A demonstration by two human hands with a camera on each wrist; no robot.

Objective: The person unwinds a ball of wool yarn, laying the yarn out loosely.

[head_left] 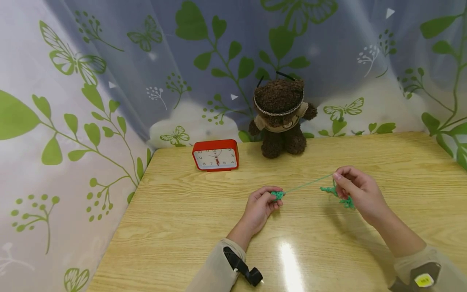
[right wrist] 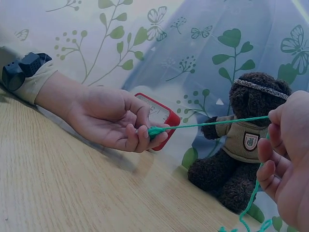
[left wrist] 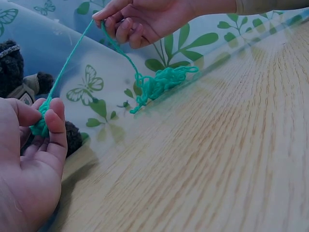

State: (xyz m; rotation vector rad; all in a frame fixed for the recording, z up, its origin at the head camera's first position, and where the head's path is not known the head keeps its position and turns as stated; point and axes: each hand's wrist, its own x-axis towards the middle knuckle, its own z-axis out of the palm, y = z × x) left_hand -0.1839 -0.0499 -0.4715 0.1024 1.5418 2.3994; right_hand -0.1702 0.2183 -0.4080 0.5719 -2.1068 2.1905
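Observation:
In the head view my left hand [head_left: 257, 209] pinches a small bunched piece of green yarn [head_left: 278, 195] between thumb and fingers. From it a single strand [head_left: 308, 184] runs taut, up and to the right. The fingertips of my right hand [head_left: 359, 194] pinch that strand's other end. Below the right hand a loose tangle of the same yarn [left wrist: 166, 82] hangs by a slack length, seen best in the left wrist view. In the right wrist view the bunched piece [right wrist: 155, 131] shows at the left fingertips, partly hidden by them.
A red alarm clock [head_left: 216, 155] stands on the wooden table [head_left: 175, 227], behind and left of my left hand. At the back, against the patterned curtain [head_left: 204, 81], sits a brown teddy bear [head_left: 280, 113]. Both sleeves carry a strapped wrist device.

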